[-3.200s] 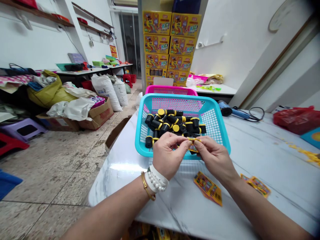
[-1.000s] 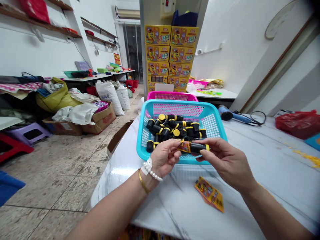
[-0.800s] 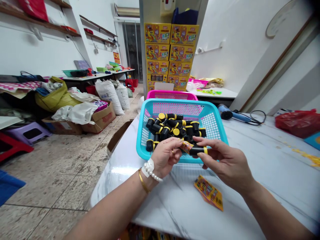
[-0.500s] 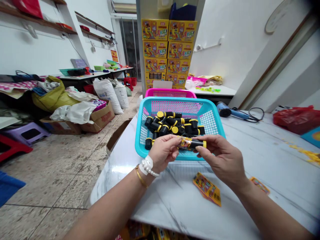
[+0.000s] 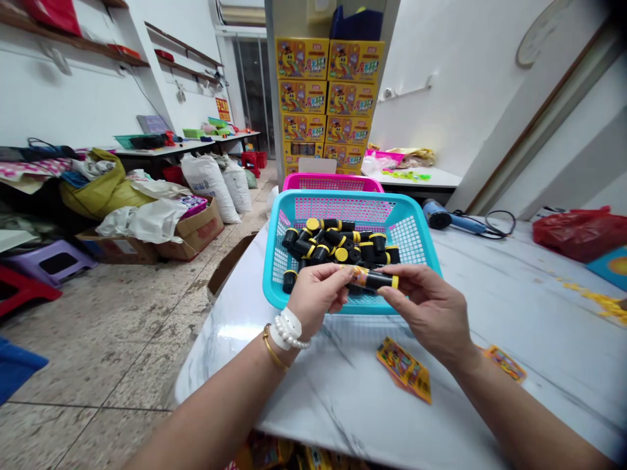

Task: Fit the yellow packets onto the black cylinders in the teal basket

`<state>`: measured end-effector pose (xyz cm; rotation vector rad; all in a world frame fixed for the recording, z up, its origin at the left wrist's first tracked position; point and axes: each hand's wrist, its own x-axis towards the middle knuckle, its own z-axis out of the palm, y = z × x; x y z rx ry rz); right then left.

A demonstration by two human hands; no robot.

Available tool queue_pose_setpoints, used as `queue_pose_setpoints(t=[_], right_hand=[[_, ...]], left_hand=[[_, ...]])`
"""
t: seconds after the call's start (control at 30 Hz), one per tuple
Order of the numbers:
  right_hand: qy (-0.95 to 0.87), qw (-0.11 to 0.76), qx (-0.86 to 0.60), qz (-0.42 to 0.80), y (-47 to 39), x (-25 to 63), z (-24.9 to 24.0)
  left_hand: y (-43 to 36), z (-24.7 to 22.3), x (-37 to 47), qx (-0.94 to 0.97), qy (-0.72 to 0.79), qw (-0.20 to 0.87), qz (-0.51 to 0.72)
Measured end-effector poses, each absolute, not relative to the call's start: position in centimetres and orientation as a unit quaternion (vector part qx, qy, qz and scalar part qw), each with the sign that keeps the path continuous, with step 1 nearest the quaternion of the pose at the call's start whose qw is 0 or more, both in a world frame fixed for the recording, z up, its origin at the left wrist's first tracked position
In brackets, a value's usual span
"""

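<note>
both hands are closed on one small black tube with a yellow rim: the right hand point(image 5: 428, 312) grips the tube point(image 5: 379, 281) near its rim, and the left hand point(image 5: 321, 294) pinches the printed sleeve point(image 5: 360, 276) at the other end. just beyond the hands, a blue basket point(image 5: 426, 254) holds more black tubes point(image 5: 321, 252). nearer than the right hand, printed sleeves point(image 5: 404, 369) lie on the desk point(image 5: 337, 391).
</note>
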<state>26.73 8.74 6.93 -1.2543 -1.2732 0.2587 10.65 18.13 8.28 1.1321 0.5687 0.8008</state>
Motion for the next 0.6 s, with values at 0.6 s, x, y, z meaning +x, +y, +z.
queue_pose_setpoints(t=[0.6], right_hand=[[-0.505, 0.678, -0.497, 0.196, 9.0, 26.5, 6.9]], left_hand=[[18.7, 8.3, 11.0, 0.356, 0.246, 0.852, 0.295]])
